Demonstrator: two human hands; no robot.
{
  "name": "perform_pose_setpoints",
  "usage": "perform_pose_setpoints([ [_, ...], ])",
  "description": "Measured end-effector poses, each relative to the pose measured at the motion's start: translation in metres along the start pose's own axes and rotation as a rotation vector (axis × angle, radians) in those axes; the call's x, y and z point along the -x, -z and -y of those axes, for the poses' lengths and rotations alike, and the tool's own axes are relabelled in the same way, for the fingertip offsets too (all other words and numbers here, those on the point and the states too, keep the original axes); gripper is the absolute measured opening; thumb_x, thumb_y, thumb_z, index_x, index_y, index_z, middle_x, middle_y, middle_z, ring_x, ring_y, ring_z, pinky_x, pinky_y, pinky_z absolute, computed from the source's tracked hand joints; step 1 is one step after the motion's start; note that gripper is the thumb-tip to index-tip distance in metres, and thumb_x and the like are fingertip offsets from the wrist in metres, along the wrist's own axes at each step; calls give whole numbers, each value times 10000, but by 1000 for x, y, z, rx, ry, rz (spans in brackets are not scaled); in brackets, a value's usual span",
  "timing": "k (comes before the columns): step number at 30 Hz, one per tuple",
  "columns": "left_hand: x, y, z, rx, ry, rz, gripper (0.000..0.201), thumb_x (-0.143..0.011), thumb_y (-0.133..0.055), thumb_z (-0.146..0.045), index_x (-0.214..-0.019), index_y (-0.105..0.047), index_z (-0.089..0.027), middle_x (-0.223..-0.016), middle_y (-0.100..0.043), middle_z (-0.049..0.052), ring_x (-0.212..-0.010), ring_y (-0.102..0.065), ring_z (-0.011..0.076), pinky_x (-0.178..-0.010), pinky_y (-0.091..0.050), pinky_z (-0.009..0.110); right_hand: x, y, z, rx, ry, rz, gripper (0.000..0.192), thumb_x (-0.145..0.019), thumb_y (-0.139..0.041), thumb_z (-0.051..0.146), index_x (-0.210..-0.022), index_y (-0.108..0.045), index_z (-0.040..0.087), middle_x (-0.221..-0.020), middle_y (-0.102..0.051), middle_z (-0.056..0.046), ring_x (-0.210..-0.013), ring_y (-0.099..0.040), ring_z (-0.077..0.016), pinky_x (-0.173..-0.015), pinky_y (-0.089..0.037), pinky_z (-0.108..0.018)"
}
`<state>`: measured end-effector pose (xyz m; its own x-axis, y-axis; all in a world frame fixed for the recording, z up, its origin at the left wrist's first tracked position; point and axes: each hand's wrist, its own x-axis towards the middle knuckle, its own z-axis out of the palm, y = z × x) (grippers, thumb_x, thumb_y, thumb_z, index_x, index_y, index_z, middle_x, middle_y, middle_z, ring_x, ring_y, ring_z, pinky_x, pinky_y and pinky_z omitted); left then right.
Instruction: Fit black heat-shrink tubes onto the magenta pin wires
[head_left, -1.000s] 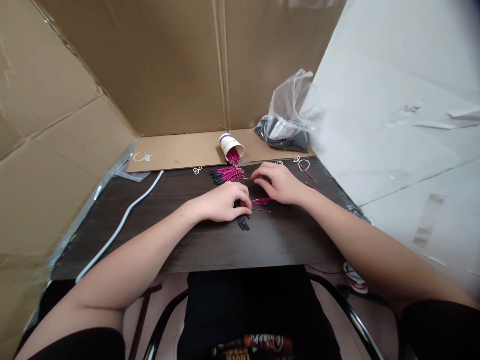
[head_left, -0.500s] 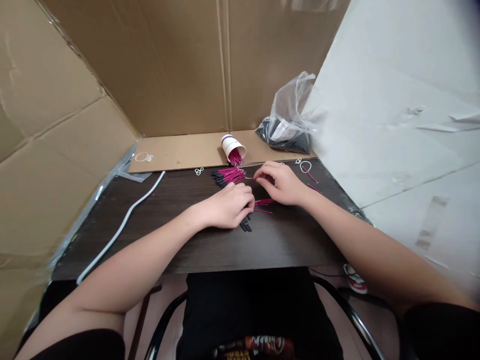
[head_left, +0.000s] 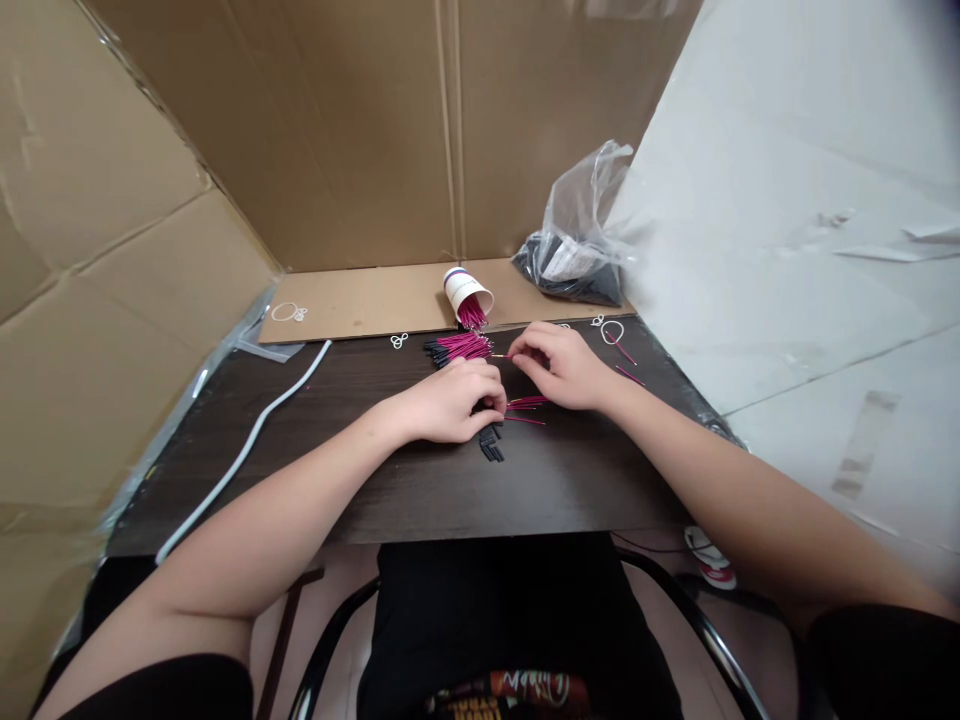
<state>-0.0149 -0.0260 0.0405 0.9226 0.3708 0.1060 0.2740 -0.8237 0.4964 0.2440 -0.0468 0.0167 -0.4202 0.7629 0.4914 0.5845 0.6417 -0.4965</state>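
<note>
My right hand [head_left: 556, 366] pinches a thin pink wire [head_left: 501, 356]; its pale bare end points left out of the fingertips. Curled over the table just left of it is my left hand [head_left: 457, 400], thumb and fingers drawn together. What those fingers hold, if anything, is hidden. Beside its thumb lie short black sleeves [head_left: 491, 445] and several loose pink wires [head_left: 529, 402]. A bundle of pink wires with black sleeves on their ends [head_left: 459, 347] rests just beyond the left hand.
A tipped paper cup [head_left: 459, 290] spills pink wires at the back. Behind my right hand sits a clear bag of black pieces [head_left: 574, 265] on a cardboard strip [head_left: 360, 300]. A pale tube [head_left: 247, 450] runs along the left; rubber bands [head_left: 611, 332] lie at right.
My left hand has shifted slightly up and away from the loose black sleeves, so more of them show. My right hand keeps its pinch on the wire in nearly the same place.
</note>
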Motion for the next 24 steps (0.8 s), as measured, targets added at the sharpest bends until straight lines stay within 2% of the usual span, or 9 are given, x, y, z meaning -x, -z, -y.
perform_pose_setpoints([
  [10,0,-1,-5,50,2,31,87,-964,-747,-175,-904,-805,-198,-968,-717,75,-917,-651,233,-874,-516,398,0,0,1,-7,-17,5,120,-1037,-611,193,-994,-724,191,-965,-711,-80,-831,-626,-215,-776,-482,-376],
  [18,4,-7,-11,-69,-24,41,98,-1021,-645,-198,-946,-707,-190,-1008,-692,81,-1021,-631,267,-1029,-482,459,0,0,1,-13,1,-6,129,-1052,-602,199,-997,-718,194,-974,-719,-83,-849,-641,-222,-790,-491,-378],
  [21,2,-8,-12,-54,-32,-15,102,-1055,-595,-218,-986,-665,-190,-1024,-685,86,-1008,-623,261,-1030,-485,465,-1,1,1,-6,-2,-20,132,-1055,-598,210,-998,-715,192,-968,-719,-85,-839,-639,-220,-780,-483,-372],
  [24,-1,-6,-10,80,49,-171,91,-1077,-567,-239,-1009,-612,-197,-1015,-689,82,-907,-617,229,-900,-518,414,-2,3,2,6,-35,-35,139,-1058,-594,233,-982,-703,193,-945,-717,-81,-829,-634,-219,-776,-473,-366],
])
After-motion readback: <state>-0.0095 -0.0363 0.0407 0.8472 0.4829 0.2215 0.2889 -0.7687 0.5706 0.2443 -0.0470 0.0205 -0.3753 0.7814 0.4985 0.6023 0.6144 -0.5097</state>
